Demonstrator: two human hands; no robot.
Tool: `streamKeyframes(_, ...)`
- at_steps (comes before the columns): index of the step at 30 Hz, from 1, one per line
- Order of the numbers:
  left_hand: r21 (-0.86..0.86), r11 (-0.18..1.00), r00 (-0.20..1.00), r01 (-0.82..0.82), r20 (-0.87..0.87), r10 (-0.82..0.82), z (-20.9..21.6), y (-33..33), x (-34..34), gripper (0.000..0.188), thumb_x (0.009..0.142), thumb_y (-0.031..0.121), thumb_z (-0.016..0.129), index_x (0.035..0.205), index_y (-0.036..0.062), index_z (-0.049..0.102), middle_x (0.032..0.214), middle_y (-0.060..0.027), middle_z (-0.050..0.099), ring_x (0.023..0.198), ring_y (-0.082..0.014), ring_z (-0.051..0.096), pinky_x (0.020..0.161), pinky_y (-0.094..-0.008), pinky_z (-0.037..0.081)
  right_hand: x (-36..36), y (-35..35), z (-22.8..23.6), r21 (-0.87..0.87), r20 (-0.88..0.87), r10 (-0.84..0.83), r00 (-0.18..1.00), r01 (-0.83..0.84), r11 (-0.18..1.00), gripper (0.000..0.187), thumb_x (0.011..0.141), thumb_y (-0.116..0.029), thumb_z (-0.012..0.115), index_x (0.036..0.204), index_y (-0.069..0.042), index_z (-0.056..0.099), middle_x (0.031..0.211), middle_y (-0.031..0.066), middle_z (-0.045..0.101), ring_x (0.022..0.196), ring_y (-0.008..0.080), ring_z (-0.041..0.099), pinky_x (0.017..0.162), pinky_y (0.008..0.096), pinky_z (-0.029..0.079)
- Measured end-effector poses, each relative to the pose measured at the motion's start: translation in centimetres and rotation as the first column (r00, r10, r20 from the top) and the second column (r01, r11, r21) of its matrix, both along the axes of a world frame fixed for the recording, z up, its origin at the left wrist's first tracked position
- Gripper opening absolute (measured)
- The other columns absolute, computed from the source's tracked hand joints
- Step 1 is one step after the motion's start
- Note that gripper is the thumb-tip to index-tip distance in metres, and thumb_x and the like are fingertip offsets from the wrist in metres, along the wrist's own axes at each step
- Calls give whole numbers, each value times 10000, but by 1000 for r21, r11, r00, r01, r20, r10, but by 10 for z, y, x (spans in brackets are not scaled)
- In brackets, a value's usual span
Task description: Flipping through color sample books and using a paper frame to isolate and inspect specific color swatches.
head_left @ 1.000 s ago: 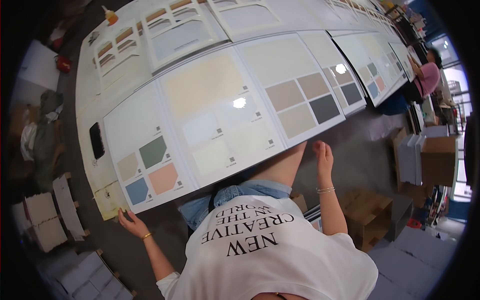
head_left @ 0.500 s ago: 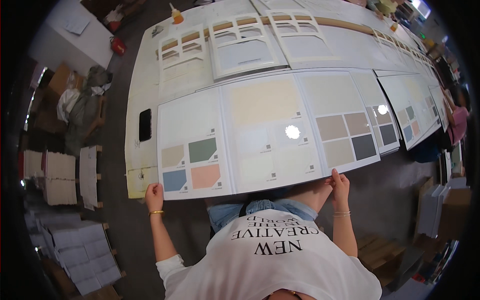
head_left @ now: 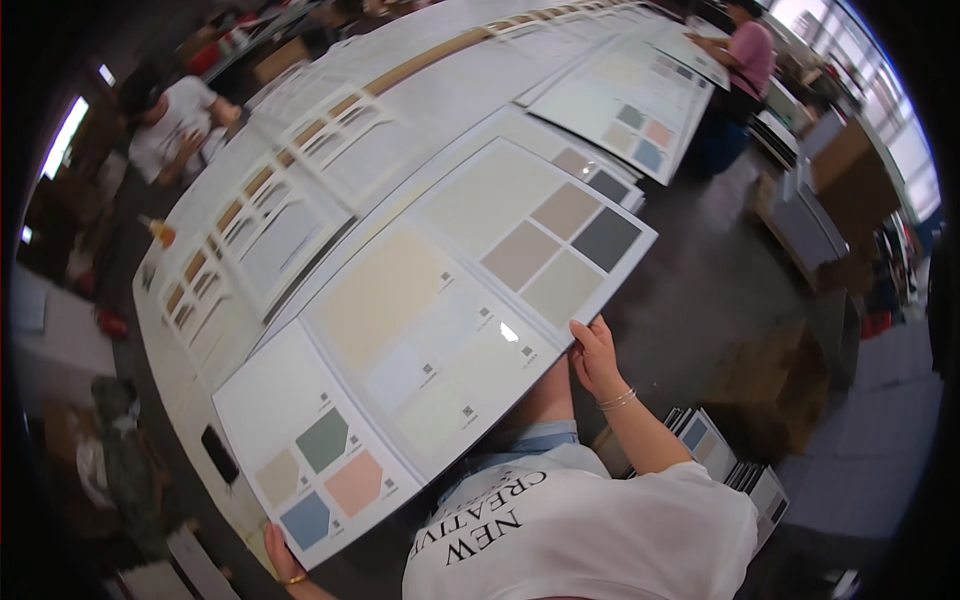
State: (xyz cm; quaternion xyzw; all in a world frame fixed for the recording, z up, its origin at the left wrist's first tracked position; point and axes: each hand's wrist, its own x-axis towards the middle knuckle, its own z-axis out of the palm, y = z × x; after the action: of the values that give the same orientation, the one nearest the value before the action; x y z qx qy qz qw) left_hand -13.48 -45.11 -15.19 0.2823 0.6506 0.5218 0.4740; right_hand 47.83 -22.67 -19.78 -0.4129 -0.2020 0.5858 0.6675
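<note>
A three-panel folding colour sample board (head_left: 385,290) lies opened out before me, with beige, grey, green, blue and pink swatches. My left hand (head_left: 276,550) grips its near left corner, low in the picture. At the near right edge my right hand (head_left: 594,358) pinches the board between thumb and fingers. The board slants up to the right, its near edge over my lap. Beneath its far right part another sample board (head_left: 608,184) shows, with similar grey swatches. A black phone (head_left: 220,455) lies on the table (head_left: 190,370) beside the left panel.
White cut-out frames (head_left: 262,215) lie along the table's far side by a long brown strip (head_left: 425,65). A glue bottle (head_left: 160,233) stands near the far left edge. Co-workers are at far left and far right. Sample boards (head_left: 715,450) are stacked behind my right arm.
My view has swung to the right, so the board and table now slant. Both hands still hold the board. The stack behind my right arm and the co-worker at far left have come into view.
</note>
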Motion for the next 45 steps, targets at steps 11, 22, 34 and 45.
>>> streamKeyframes(11, 85, 910, 901, 405, 129, -413, 30, 198, 125, 513, 951, 110, 578, 1414, -68, 449, 1335, -138, 598, 1202, -233, 585, 1060, -359, 436, 149, 84, 41, 256, 353, -243, 903, 156, 954, 379, 993, -25, 531, 1370, 5, 510, 1321, 79, 615, 1201, 161, 570, 1038, 320, 435)
streamKeyframes(22, 87, 528, 515, 845, 136, -847, -10, 451, 480, 390, 1018, 281, 562, 1366, 110, 520, 1106, -55, 688, 846, -144, 684, 742, -268, 545, 355, 293, 182, 694, 630, -776, -23, 466, 549, 796, 900, -181, 684, 1517, 75, 253, 1529, 286, 374, 1445, 393, 342, 1206, 420, 258)
streamKeyframes(34, 177, 438, 455, 881, -69, -888, -18, 395, 423, 363, 1021, 93, 541, 1366, -11, 491, 1173, -157, 683, 1021, -178, 675, 801, -296, 576, 198, 213, 31, -243, 879, 208, -429, -29, 970, 645, 924, -526, 612, 1445, -161, 503, 1556, 164, 395, 1478, 353, 311, 1158, 686, 151)
streamKeyframes(45, 123, 887, 895, 445, -66, -440, -29, 226, 262, 302, 996, 9, 534, 1297, -22, 548, 1132, -130, 690, 1031, -178, 671, 842, -302, 553, 191, 282, 14, 76, 742, 12, -670, 101, 992, 482, 904, -328, 674, 1364, -226, 569, 1490, 48, 499, 1391, 223, 441, 1150, 681, 178)
